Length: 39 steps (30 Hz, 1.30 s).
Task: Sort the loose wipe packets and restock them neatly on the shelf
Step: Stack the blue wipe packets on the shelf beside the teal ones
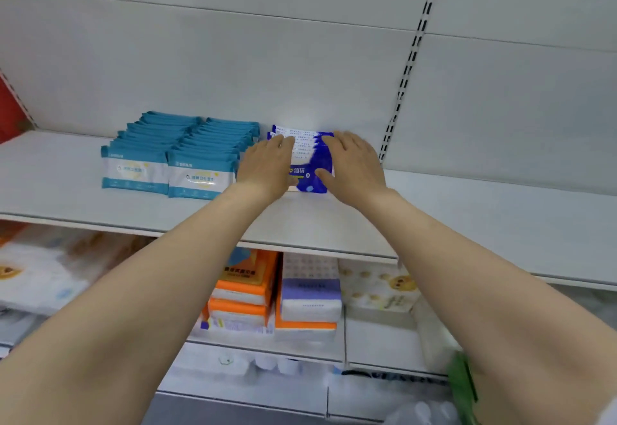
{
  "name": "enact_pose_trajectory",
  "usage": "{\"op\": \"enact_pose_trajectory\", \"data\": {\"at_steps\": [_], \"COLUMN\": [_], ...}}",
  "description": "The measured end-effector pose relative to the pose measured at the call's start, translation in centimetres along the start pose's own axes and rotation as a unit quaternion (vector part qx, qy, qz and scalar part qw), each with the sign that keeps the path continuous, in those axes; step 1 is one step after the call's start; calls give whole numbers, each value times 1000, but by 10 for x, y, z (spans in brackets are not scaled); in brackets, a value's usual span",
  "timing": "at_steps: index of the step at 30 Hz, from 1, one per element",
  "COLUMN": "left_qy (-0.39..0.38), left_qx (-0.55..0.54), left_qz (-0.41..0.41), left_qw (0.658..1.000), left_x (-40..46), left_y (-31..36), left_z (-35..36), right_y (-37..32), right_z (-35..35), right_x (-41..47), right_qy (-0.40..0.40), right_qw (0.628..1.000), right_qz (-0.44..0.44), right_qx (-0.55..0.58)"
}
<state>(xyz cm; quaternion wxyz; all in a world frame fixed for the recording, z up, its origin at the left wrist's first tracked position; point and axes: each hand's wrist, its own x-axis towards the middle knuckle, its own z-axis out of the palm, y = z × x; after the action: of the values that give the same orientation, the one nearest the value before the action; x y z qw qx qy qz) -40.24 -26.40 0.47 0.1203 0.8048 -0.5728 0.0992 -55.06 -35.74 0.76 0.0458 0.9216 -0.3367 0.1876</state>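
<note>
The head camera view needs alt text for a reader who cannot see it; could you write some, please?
Both hands, left hand and right hand, press on either side of a row of blue wipe packets on a white shelf. Two neat rows of teal wipe packets stand just left of them.

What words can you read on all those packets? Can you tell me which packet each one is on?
"酒精" on the front blue packet, between the left hand and right hand.
Teal packets: label print too blurred to read for sure.
Orange packs on the lower shelf: print too blurred.
Purple pack: print too blurred.
</note>
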Motion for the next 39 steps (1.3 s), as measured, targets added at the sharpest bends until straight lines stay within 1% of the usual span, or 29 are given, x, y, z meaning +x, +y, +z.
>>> {"op": "enact_pose_trajectory", "data": {"at_steps": [2,4,10,17,22,26,30,35,39], "left_qy": [-17,-15,22,39,37,37,18,-27,-73], "left_qx": [-41,-68,-79,-68,-86,-94,-113,-121,-140], "left_qz": [-20,-30,-25,39,91,131,177,208,204], "left_qw": [999,997,996,996,991,986,978,970,966], "left_x": [-14,-33,-112,-203,-234,-236,-226,-200,-172], "left_y": [18,36,103,209,287,352,423,515,588], "left_z": [-17,-33,-78,-110,-112,-97,-62,9,87], "right_y": [12,23,46,83,129,180,245,354,459], "right_z": [-26,-50,-123,-198,-231,-236,-226,-187,-136], "right_x": [-15,-35,-129,-267,-343,-390,-427,-467,-490], "right_qy": [-21,-34,-45,-28,-18,-19,-19,-44,-106], "right_qw": [1000,999,998,999,997,994,989,979,968], "right_qz": [8,19,22,29,66,107,145,196,223], "right_qx": [16,33,44,29,24,22,19,36,45]}}
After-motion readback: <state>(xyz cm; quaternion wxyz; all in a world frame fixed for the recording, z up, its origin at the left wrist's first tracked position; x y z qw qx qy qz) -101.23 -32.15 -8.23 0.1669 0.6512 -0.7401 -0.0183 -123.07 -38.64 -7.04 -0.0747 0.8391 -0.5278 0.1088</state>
